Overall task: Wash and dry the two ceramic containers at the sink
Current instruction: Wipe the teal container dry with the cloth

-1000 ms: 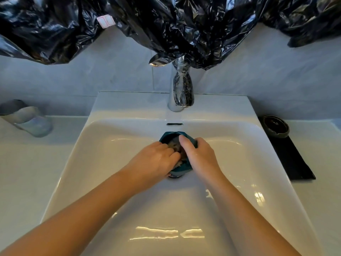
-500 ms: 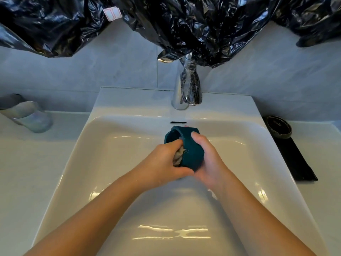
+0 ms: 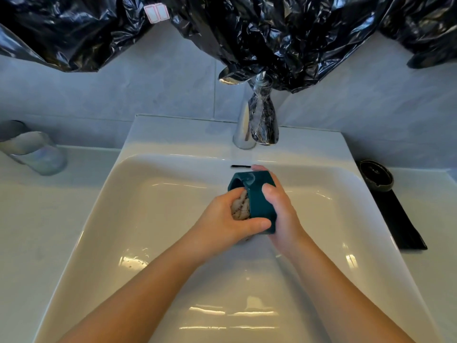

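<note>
A teal angular ceramic container (image 3: pixel 259 201) is held on its side over the middle of the white sink (image 3: pixel 153 219). My right hand (image 3: pixel 279 209) grips its outer wall from the right. My left hand (image 3: pixel 227 219) presses a crumpled beige cloth (image 3: pixel 239 208) against the container's left side, thumb under its lower edge. A second, dark round ceramic container (image 3: pixel 376 175) sits on a black mat on the right counter, apart from both hands.
A chrome faucet (image 3: pixel 257 120) stands behind the basin, with no water seen running. Black plastic sheeting (image 3: pixel 247 33) hangs above it. A glass tumbler (image 3: pixel 34 152) lies on the left counter. The black mat (image 3: pixel 398 219) runs along the sink's right edge.
The container has been lifted from the drain and turned onto its side. My left hand's cloth has moved from the opening to the outer left side. The view has shifted slightly.
</note>
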Tool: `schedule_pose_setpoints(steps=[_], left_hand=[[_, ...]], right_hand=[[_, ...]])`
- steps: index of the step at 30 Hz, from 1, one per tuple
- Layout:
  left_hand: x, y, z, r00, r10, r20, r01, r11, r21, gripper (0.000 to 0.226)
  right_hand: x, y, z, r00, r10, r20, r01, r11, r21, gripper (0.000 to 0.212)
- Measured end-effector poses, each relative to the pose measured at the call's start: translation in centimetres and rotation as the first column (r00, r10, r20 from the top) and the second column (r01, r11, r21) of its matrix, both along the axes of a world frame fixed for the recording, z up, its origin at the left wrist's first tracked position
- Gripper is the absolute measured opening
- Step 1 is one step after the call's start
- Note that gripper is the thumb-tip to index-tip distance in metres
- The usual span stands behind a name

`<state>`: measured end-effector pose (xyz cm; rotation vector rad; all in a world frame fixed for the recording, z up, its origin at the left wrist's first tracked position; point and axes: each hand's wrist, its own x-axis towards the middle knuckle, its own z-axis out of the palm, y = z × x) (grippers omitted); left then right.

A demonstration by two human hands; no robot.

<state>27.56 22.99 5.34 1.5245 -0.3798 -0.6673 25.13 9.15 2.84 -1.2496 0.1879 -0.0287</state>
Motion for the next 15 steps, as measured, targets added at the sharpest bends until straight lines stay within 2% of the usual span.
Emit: schedule_pose_setpoints(steps=[2, 3, 4, 6, 7, 8, 10, 12, 13, 15], left_hand=[[-0.1, 0.0, 0.1, 0.998, 0.053, -0.030, -0.054, 0.998, -0.041, 0.029], [0.0, 0.2, 0.1, 0.998, 0.053, 0.036, -0.052, 0.999, -0.016, 0.028], [0.2, 0.5, -0.3, 0.986, 0.031, 0.164, -0.037, 0.999, 0.036, 0.029], [0.5, 0.9, -0.7, 0.883, -0.105, 0.457, 0.013, 0.980, 0.199, 0.030], [0.7, 0.9, -1.0, 0.847, -0.153, 0.509, 0.026, 0.969, 0.247, 0.031], [0.7, 0.9, -1.2, 0.866, -0.155, 0.476, 0.042, 0.970, 0.238, 0.033], [0.5, 0.6, -1.0, 0.959, -0.081, 0.273, 0.050, 0.992, 0.117, 0.034], [0.2, 0.1, -0.4, 0.997, -0.012, 0.082, 0.010, 1.000, 0.013, 0.034], [0.2, 0.0, -0.4, 0.999, 0.022, 0.044, -0.021, 1.000, -0.015, 0.032], [0.4, 0.3, -0.2, 0.992, 0.045, 0.116, -0.045, 0.999, -0.005, 0.029]], right_hand=[[0.0, 0.0, -0.6, 0.998, 0.028, 0.060, -0.024, 0.998, -0.060, 0.062], [0.0, -0.1, -0.4, 0.999, 0.048, 0.023, -0.047, 0.999, -0.019, 0.061], [-0.1, -0.4, -0.3, 0.995, 0.091, -0.034, -0.088, 0.994, 0.065, 0.058], [-0.3, -0.9, -0.1, 0.960, 0.250, -0.127, -0.206, 0.936, 0.285, 0.055], [-0.3, -1.0, -0.1, 0.947, 0.274, -0.165, -0.211, 0.922, 0.324, 0.056], [-0.3, -0.8, -0.1, 0.944, 0.265, -0.195, -0.196, 0.929, 0.315, 0.057], [-0.2, -0.3, -0.5, 0.969, 0.148, -0.200, -0.110, 0.976, 0.187, 0.056], [-0.1, 0.1, -0.9, 0.996, 0.051, -0.072, -0.049, 0.999, 0.023, 0.060], [-0.1, 0.1, -1.2, 0.999, 0.043, -0.013, -0.044, 0.999, -0.028, 0.065], [-0.2, -0.2, -1.0, 0.994, 0.100, -0.039, -0.099, 0.995, 0.021, 0.074]])
